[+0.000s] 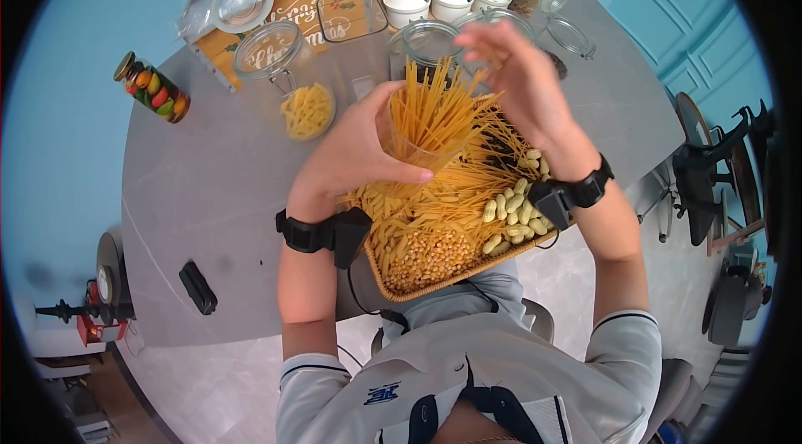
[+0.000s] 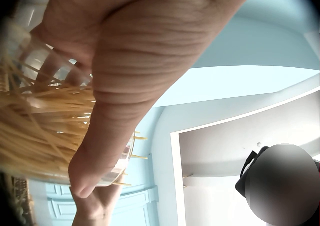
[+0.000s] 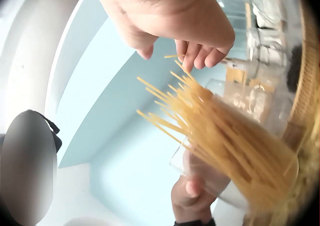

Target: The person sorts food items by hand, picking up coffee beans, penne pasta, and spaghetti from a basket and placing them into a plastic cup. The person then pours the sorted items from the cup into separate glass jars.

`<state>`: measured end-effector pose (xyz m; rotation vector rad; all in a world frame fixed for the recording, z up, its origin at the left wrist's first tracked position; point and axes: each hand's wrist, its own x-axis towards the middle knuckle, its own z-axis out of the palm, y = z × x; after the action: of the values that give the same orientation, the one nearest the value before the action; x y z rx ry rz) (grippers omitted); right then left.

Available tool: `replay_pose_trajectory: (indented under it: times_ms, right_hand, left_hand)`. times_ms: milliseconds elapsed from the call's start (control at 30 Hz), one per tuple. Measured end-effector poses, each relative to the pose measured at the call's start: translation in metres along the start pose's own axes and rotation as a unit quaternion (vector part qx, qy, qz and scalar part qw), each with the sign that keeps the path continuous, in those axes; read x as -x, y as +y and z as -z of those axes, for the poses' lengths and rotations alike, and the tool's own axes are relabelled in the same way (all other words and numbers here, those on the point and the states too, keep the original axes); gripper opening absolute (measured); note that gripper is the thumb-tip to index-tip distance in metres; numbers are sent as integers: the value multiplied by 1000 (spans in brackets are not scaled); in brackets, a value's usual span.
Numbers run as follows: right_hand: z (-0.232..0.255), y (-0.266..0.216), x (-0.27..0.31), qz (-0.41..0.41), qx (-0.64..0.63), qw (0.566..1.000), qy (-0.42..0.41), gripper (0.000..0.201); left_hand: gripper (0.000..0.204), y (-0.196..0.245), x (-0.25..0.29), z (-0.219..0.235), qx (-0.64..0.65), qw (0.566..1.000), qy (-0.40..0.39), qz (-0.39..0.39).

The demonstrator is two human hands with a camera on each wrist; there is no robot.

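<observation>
In the head view, the left hand [image 1: 355,143] grips a clear glass container [image 1: 386,131] full of long dry pasta [image 1: 434,114], tilted over a wicker tray [image 1: 401,294]. The left thumb crosses the glass in the left wrist view. The right hand [image 1: 530,85] is raised to the right of the pasta tips, its fingers loosely bent. Thumb and fingers are apart in the right wrist view, where a short strand end [image 3: 172,56] shows beside the fingers; whether they touch it is unclear.
The tray also bears short pasta [image 1: 384,223], corn kernels [image 1: 430,256], peanuts [image 1: 518,210] and dark pieces. Behind stand a jar of short pasta [image 1: 307,110], open glass jars, white lidded pots [image 1: 407,5] and a wooden crate [image 1: 292,10]. A black case [image 1: 198,287] lies left.
</observation>
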<state>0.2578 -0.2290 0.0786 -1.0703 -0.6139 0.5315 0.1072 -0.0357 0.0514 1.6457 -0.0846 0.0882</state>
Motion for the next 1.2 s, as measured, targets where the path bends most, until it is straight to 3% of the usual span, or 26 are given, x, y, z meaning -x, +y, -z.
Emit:
replay_pose_trajectory:
  times_ms: [100, 167, 200, 300, 433, 533, 633, 667, 733, 833, 867, 967, 1000, 1033, 1133, 1200]
  right_hand:
    - [-1, -27, -1, 152, 138, 978, -23, 27]
    - [-13, -40, 9, 213, 298, 929, -54, 25]
    - [-24, -37, 12, 229, 298, 923, -87, 24]
    - [-37, -30, 17, 283, 448, 835, -149, 30]
    - [-41, -20, 18, 319, 520, 784, -113, 33]
    - [-34, -21, 10, 405, 509, 749, -123, 37]
    - [-26, -32, 14, 380, 395, 836, -26, 41]
    - [-11, -33, 15, 290, 327, 899, -35, 75]
    - [-1, -6, 27, 212, 328, 919, -49, 105]
    - [9, 51, 50, 74, 359, 919, -143, 149]
    - [0, 55, 51, 80, 352, 919, -159, 141]
    - [-26, 48, 41, 56, 269, 958, -79, 127]
    - [-29, 46, 38, 61, 224, 971, -58, 113]
    - [-29, 43, 35, 67, 243, 966, -53, 112]
    - [-21, 20, 24, 81, 280, 956, -39, 105]
    - [-12, 4, 12, 92, 321, 940, -61, 103]
  left_hand:
    - [102, -1, -1, 0, 9, 1000, 0, -11]
    - [102, -2, -2, -1, 26, 1000, 0, -14]
    - [102, -4, -3, -1, 38, 999, 1, -13]
    - [102, -6, -3, 0, 14, 1000, 0, -5]
    - [103, -1, -1, 0, 11, 1000, 8, 9]
    - [107, 2, 0, -2, -31, 998, 44, -9]
    - [107, -3, -2, -3, 26, 998, 35, -34]
    - [106, -7, -3, -1, -6, 998, 46, -49]
    - [103, -15, -4, 4, -72, 992, 71, -80]
    - [102, 5, -2, -5, -7, 993, 87, -74]
    - [102, 8, -5, -9, -1, 992, 97, -84]
    - [104, 14, -16, -25, 40, 988, 113, -101]
    - [106, 20, -19, -31, 68, 987, 108, -102]
    - [108, 24, -21, -34, 96, 985, 104, -104]
    - [116, 10, -36, -32, 39, 958, 158, -236]
    - [122, 30, -32, -19, -30, 935, 253, -246]
